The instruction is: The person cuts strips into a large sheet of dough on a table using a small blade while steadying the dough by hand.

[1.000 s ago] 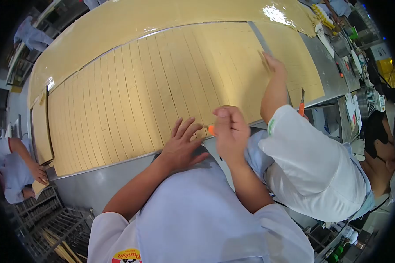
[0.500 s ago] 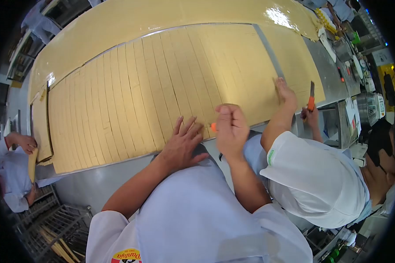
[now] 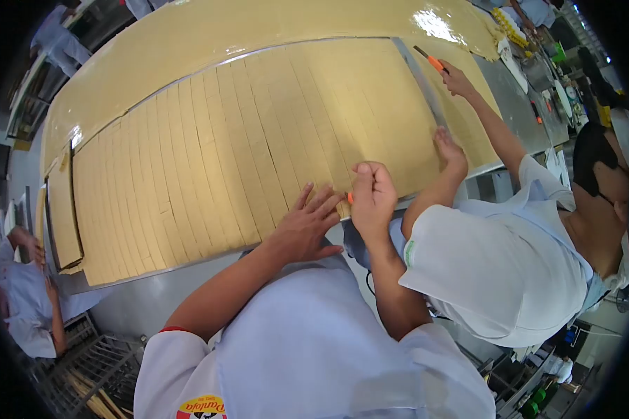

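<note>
An orange-handled tool (image 3: 350, 198) was clenched in the right grip (image 3: 374, 201) — the flat yellow sheet (image 3: 293, 112) best steadied by the spread left grip (image 3: 306, 230).

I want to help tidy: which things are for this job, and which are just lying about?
In the job:
- sliced yellow sheet
- left hand
- right hand, orange tool
- co-worker's orange-handled cutter
- metal strip

Probably just about:
- wire rack
- orange-and-black tool, side counter

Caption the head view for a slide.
Left hand at cut dough, right hand gripping orange handle, co-worker's hand holding utility knife.
</note>
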Tool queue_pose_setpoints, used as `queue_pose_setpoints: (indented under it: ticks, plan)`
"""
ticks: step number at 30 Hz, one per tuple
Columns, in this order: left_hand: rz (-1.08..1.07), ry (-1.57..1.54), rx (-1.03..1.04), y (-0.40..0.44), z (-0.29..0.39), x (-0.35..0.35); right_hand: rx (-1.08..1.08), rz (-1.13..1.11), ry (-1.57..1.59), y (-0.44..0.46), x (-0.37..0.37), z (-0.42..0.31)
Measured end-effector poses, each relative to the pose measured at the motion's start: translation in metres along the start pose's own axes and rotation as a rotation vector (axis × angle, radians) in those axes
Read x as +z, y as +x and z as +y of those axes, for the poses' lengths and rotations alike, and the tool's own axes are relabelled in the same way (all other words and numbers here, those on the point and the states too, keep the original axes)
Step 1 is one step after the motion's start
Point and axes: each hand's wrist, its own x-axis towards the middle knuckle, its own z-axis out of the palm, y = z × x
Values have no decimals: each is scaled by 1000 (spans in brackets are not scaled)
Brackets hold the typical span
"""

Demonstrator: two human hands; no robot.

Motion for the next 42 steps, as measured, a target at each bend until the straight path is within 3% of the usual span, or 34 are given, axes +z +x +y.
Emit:
queue_pose_setpoints:
  ticks: [3,8,13,16,21,23,25,28,31,34,37,42]
  plan:
    - [-5,9,19,1,1,0,-78,24,48,-3,-11,-30]
    - [13,12,-58,10,1,-3,-126,4,-59,13,8,5]
    - [13,3,-90,-5,2,-15,-10,-14,123,-3,5,-49]
    - [27,11,-117,-24,-5,-6,-22,-95,0,-2,25,21]
    - [24,26,-153,-31,-1,-19,-37,-63,110,-15,19,-41]
    - [154,-32,-186,-37,-1,-23,-68,-74,95,-13,27,-32]
    - [93,4,-190,-48,-5,-14,9,-180,6,-12,46,13]
    - [45,45,-207,-44,-10,-22,-7,-92,165,-12,40,-28]
    - [85,47,-208,-40,-11,-26,47,-162,151,-5,35,-43]
    - [93,54,-195,-35,-19,-16,-28,-151,12,7,54,7]
    - [86,67,-197,-30,-18,-31,47,-92,119,4,36,-31]
    - [98,14,-143,-14,-8,-23,33,-73,105,18,29,11]
